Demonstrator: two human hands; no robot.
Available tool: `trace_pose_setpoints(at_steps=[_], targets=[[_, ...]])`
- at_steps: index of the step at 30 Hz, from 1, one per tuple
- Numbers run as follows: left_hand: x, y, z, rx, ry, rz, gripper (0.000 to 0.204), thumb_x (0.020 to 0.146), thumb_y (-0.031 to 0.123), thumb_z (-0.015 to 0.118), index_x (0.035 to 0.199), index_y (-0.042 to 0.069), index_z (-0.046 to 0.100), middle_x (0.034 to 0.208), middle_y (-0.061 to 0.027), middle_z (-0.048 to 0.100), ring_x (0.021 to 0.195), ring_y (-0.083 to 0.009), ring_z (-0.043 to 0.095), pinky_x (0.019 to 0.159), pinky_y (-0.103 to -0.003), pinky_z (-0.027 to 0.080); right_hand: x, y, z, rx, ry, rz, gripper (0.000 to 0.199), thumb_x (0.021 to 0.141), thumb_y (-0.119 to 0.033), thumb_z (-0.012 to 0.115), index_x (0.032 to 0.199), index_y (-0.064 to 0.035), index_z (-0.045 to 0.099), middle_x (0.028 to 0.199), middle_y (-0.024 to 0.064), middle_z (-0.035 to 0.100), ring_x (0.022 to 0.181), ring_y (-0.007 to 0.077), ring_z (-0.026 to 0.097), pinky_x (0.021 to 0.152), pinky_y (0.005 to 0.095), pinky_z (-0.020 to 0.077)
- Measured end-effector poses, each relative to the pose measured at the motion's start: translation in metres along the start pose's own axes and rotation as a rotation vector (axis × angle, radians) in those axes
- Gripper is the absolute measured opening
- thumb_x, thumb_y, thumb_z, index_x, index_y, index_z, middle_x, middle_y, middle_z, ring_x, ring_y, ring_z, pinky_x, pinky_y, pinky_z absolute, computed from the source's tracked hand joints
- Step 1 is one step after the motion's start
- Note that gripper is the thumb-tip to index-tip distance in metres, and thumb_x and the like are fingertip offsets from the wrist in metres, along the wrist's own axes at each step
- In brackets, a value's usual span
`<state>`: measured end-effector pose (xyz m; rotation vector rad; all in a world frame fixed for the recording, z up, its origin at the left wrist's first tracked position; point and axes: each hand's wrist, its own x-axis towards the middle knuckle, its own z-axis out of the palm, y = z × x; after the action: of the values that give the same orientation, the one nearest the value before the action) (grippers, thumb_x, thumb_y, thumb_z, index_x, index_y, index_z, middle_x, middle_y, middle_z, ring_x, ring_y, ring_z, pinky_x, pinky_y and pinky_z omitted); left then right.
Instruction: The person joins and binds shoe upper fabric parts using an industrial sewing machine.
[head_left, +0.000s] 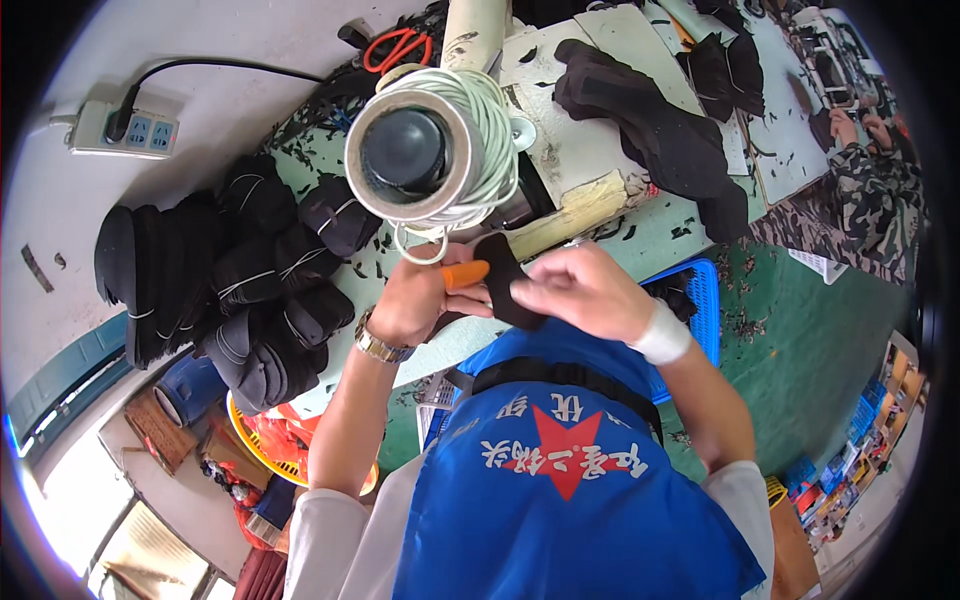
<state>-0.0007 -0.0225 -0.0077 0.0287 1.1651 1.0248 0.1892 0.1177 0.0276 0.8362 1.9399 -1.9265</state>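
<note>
Between my two hands is a dark, flat piece of black fabric (507, 282) with a rounded top, just above the apron. My left hand (415, 300), with a metal-banded watch, is closed around its left side. An orange sleeve-like cover (465, 274) lies along that hand's thumb; whether it is a finger cot or a handle I cannot tell. My right hand (585, 290), with a white wristband, has its fingertips closed at the piece's right edge, slightly blurred. Beyond my left hand stands a spool-like ring (360, 160) wound with pale cord, a black round knob in its middle.
Tied bundles of black pieces (270, 270) crowd the table's left side. More black fabric pieces (640, 120) lie at the far right, near orange-handled scissors (398, 48). A blue crate (706, 310) stands right of the table. Another person's camouflage sleeve (875, 195) shows far right.
</note>
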Motion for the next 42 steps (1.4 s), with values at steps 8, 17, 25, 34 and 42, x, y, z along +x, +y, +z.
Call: trace_pose_setpoints(at_steps=[8,17,25,34,42], targets=[[0.003,0.011,-0.012,-0.090,0.023,-0.004,0.032,0.091,0.018,0.062,0.109,-0.008,0.057,0.089,-0.0212,0.065,0.075,-0.0291,0.069,0.065,-0.041,0.062,0.026,0.010,0.017,0.208,0.259,0.080,0.028,0.086,-0.021,0.067,0.071,0.0018,0.064,0.059,-0.0061,0.043,0.058,0.0034,0.035,0.049,0.0252,0.0273],[-0.012,0.037,-0.023,0.579,-0.027,0.053,0.031,0.091,0.018,0.063,0.115,-0.001,0.060,0.080,-0.0066,0.063,0.063,-0.0154,0.062,0.059,-0.030,0.057,0.017,-0.004,0.067,1.089,0.099,0.229,0.021,0.091,-0.022,0.063,0.087,-0.0018,0.063,0.084,0.0072,0.065,0.076,0.0158,0.066,0.069,0.0288,0.0545],[0.016,0.043,-0.030,0.561,-0.069,0.436,0.056,0.075,0.008,0.079,0.125,0.003,0.056,0.124,-0.0089,0.060,0.111,-0.0178,0.055,0.099,-0.034,0.044,0.036,0.002,0.078,1.236,0.294,0.137,0.015,0.091,-0.019,0.062,0.089,-0.0043,0.058,0.082,0.0042,0.059,0.073,0.0136,0.060,0.067,0.0291,0.0512],[-0.021,0.005,-0.052,0.654,-0.118,-0.015,0.020,0.089,0.015,0.059,0.095,-0.002,0.066,0.075,-0.0107,0.069,0.063,-0.0150,0.066,0.056,-0.024,0.052,-0.018,-0.029,-0.055,-0.760,1.406,-0.612,0.013,0.077,0.006,0.071,0.089,0.0029,0.066,0.086,0.0115,0.063,0.066,0.0222,0.059,0.061,0.0325,0.0495],[-0.015,-0.122,-0.089,1.308,0.599,0.369,0.024,0.072,0.016,0.076,0.085,0.003,0.061,0.075,-0.0144,0.063,0.070,-0.0352,0.062,0.064,-0.045,0.049,0.021,0.014,-0.073,-1.229,1.144,-0.389,0.030,0.070,-0.001,0.064,0.100,0.0020,0.065,0.083,0.0089,0.051,0.078,0.0248,0.055,0.065,0.0334,0.0479]])
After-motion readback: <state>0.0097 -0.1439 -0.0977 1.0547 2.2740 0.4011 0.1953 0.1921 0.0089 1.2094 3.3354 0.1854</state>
